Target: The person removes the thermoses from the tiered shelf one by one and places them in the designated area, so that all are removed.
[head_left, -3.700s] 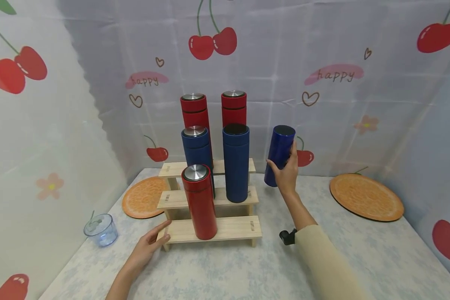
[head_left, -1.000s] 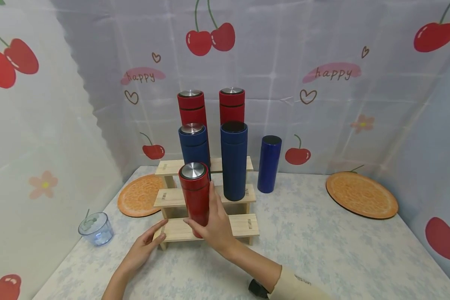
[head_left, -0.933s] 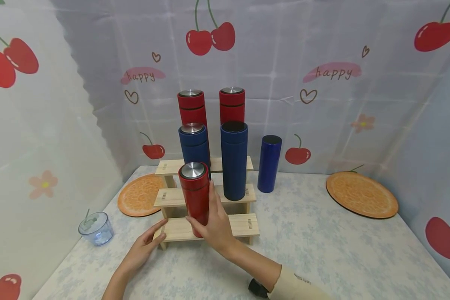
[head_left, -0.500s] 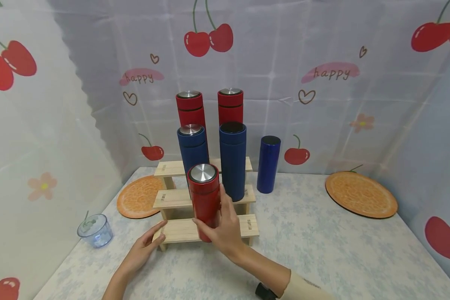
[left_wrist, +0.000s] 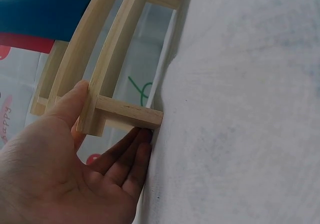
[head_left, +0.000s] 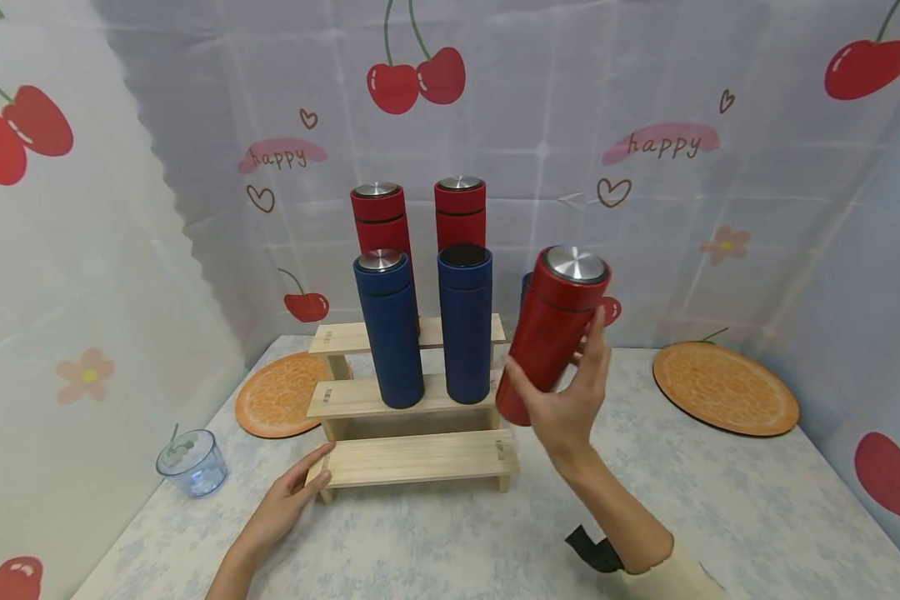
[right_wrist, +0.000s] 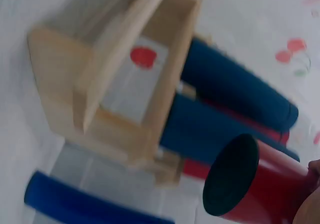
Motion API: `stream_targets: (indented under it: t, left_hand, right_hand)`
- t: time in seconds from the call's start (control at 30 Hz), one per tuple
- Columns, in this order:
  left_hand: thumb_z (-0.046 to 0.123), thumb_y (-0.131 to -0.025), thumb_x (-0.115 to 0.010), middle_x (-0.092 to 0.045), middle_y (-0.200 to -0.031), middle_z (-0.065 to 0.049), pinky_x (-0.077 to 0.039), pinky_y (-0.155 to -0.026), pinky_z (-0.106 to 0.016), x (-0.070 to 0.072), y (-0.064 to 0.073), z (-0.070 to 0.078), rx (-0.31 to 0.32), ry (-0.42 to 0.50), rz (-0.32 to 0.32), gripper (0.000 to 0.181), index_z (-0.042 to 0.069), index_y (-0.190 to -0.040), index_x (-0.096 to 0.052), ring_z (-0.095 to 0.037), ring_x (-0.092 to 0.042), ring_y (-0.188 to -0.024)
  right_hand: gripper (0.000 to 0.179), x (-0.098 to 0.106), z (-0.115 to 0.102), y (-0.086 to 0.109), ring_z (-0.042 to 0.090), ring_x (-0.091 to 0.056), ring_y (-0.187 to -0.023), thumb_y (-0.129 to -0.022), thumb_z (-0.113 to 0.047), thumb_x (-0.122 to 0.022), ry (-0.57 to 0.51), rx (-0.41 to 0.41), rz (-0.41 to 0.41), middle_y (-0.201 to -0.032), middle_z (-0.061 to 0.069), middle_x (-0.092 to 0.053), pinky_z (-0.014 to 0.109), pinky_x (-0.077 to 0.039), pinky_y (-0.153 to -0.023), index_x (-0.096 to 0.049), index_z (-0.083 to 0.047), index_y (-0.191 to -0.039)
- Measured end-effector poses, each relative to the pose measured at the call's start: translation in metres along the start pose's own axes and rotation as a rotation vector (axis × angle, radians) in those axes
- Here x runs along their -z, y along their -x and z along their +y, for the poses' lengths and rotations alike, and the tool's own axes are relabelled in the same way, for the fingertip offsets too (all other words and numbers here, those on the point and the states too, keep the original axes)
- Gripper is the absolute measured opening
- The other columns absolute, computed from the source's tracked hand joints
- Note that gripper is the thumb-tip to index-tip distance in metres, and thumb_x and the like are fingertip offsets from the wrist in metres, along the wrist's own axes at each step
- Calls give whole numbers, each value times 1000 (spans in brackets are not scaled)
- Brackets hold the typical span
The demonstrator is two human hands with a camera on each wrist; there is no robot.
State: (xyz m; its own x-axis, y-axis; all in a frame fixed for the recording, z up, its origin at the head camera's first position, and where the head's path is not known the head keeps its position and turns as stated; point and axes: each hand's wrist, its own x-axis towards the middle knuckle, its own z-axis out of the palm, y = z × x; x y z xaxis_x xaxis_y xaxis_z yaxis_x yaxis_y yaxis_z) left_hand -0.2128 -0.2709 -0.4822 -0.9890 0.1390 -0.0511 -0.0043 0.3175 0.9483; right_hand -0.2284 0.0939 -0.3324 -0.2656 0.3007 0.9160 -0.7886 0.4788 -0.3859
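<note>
My right hand [head_left: 573, 404] grips a red thermos [head_left: 547, 333] with a silver lid, tilted and in the air right of the three-step wooden stand [head_left: 435, 462]. In the right wrist view the dark base of that red thermos [right_wrist: 265, 184] shows. My left hand [head_left: 285, 496] holds the left end of the lowest step; its thumb [left_wrist: 72, 102] is on the wood's edge and its fingers are by the leg. Two blue thermoses [head_left: 390, 342] stand on the middle step, and two red thermoses [head_left: 461, 218] behind them on the top step. The lowest step is bare.
A glossy blue thermos [right_wrist: 85, 204] is right of the stand, mostly hidden in the head view by the held one. A clear blue cup [head_left: 195, 467] sits at the left edge. Round orange mats lie at back left [head_left: 277, 400] and right [head_left: 723, 387].
The glossy blue thermos was set down on the table right of the stand. My right hand then took the red thermos off the lowest step, lifting it rightward. The left hand stayed put.
</note>
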Motion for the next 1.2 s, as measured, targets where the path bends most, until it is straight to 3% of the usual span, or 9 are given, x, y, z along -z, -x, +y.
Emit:
stream_targets:
  t: [0.1,0.23,0.37,0.5,0.6,0.77,1.2]
  left_hand:
    - [41,-91,-56,-22,-150,-8,-21,-108,-50,0,0,1,2,0,-2,53,29,-140,-41,-30,-20,-136]
    - [41,-91,-56,-21,-150,-8,-20,-108,-50,1,0,1,2,5,0,53,28,-140,-41,-29,-19,-136]
    - [40,-91,-56,-22,-150,-8,-20,-108,-49,1,0,1,1,6,6,52,28,-140,-41,-29,-19,-136]
    - [39,-91,-56,-22,-150,-8,-20,-108,-48,0,0,-1,4,10,3,52,27,-140,-41,-28,-20,-136]
    - [39,-91,-56,-22,-150,-7,-20,-108,-48,0,0,-1,3,13,-1,53,26,-140,-40,-28,-19,-136]
    - [40,-91,-56,-22,-150,-7,-20,-108,-49,0,0,-1,3,15,3,54,25,-140,-40,-28,-20,-136]
    - [43,-90,-56,-23,-150,-6,-22,-108,-47,1,-2,-4,7,14,10,52,31,-139,-42,-26,-22,-136]
  right_hand:
    - [92,13,1,-25,24,-47,-108,-66,4,-78,64,-40,19,-126,19,-44,27,-46,-82,-26,3,-141]
    - [88,23,21,-46,17,-47,-111,-70,2,-77,117,-80,8,-125,19,-44,32,-48,-83,-25,3,-142]
    - [87,24,63,-55,17,-45,-114,-72,1,-76,150,-107,20,-124,23,-43,37,-47,-88,-25,4,-142]
    - [91,23,120,-57,16,-44,-117,-71,-4,-79,144,-133,35,-130,14,-44,35,-44,-93,-25,-1,-144]
    - [95,21,155,-56,16,-44,-117,-70,-7,-81,126,-146,21,-135,6,-42,34,-43,-93,-23,-5,-146]
    - [99,19,191,-44,17,-38,-123,-72,-9,-80,146,-188,-64,-143,3,-33,38,-39,-98,-17,-9,-148]
    - [105,20,237,5,24,-26,-131,-72,-4,-78,164,-320,-194,-149,5,-21,52,-27,-105,-8,-16,-150]
